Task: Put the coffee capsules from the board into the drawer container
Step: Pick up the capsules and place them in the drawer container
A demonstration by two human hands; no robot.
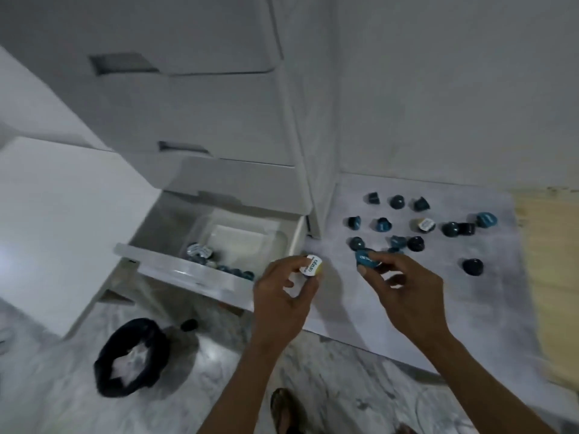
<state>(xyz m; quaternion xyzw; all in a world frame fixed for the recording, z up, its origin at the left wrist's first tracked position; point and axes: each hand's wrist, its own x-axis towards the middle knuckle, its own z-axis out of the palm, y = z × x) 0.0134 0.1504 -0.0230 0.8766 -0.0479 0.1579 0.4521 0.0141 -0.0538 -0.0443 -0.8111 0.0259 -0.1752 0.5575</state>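
Left hand (282,292) pinching white-lidded round coffee capsule (311,266) beside open white drawer (219,277); right hand (404,289) gripping teal-lidded capsule (366,260) over grey marbled board (438,277)

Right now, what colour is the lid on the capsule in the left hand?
White, with dark print; head view: capsule, left hand.

Dim, cool grey-blue indoor light, low contrast, slightly noisy. Brightest patch is a glare bloom at the far left edge on the white panel (62,220). Soft shadows fall under both hands onto the board (438,292). Whole frame is soft with mild motion blur; capsule labels barely legible. Wide-angle distortion bends the drawer unit (203,120) edges and corners.
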